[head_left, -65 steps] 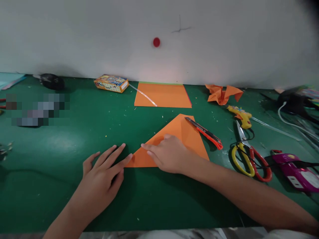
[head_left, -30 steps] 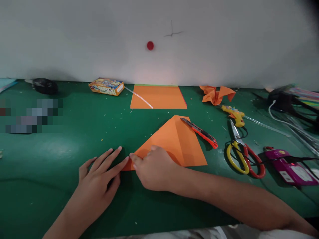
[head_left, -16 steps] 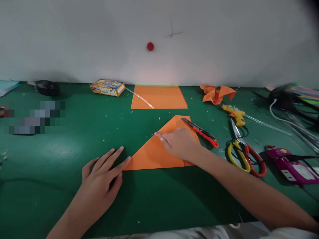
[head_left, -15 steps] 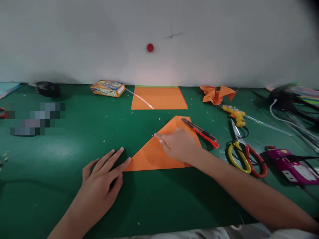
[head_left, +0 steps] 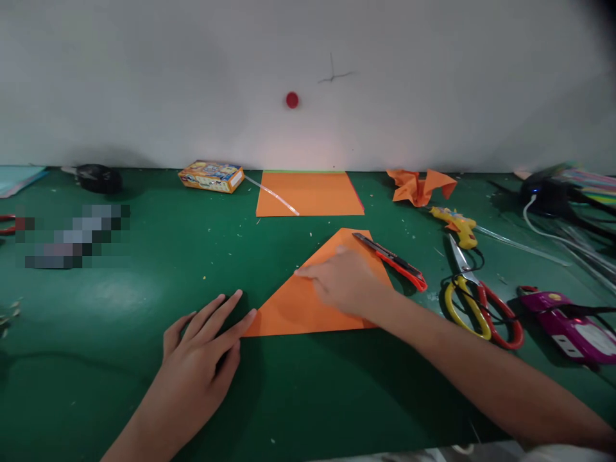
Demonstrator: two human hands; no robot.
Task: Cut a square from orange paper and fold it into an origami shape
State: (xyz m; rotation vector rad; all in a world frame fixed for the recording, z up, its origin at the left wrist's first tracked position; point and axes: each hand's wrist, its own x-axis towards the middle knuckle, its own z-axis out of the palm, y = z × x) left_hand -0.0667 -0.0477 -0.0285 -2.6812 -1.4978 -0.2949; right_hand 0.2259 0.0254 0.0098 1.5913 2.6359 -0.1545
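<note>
A folded sheet of orange paper [head_left: 289, 308] lies on the green table, with a long slanted edge facing left. My left hand [head_left: 199, 353] rests palm down beside it, fingers spread, the index fingertip touching the paper's left corner. Pressed on the paper near the slanted edge is my right hand [head_left: 344, 282], index finger stretched out and the others partly hidden beneath the hand; it grips nothing. A red box cutter [head_left: 392, 260] with its blade end toward the top lies across the paper's upper right side.
Right of the paper are scissors [head_left: 469, 295], a yellow glue gun [head_left: 455, 226], crumpled orange paper [head_left: 418, 187] and a purple power strip [head_left: 570, 324]. Along the wall lie a stack of orange paper [head_left: 310, 192], a clear glue stick [head_left: 272, 196] and a small box [head_left: 212, 176].
My right index finger has slid a little down and left along the paper's slanted edge. My left hand stays at the corner. The whole view has shifted slightly.
</note>
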